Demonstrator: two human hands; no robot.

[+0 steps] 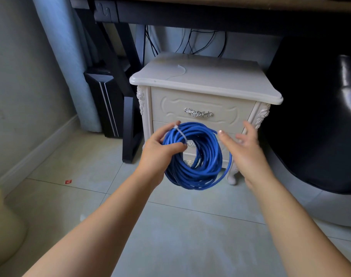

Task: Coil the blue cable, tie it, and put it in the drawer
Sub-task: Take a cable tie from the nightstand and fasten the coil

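1. Blue cable (200,156) is wound into a fat round ring of many smooth, rubbery loops, and we can see right through the hole in its middle.
2. We see a thin white tie (181,134) crossing the loops at the top left of the ring.
3. Our left hand (160,150) has the ring in its grip, with the thumb in front and the fingers curled round the back, close to the tie.
4. We hold the ring up in the air above the pale floor tiles (170,226), and it hangs down from our left hand.
5. Our right hand (244,148) is spread wide and holds nothing; it is just beside the right edge of the ring, with one fingertip near the top loops.
6. Behind the ring stands a small cream cabinet (206,82) with a smooth flat top and carved flowers on its corners.
7. Its top drawer (202,104) is closed and has a shiny silver handle (198,112).
8. We see a dark bench (210,15) above the cabinet.
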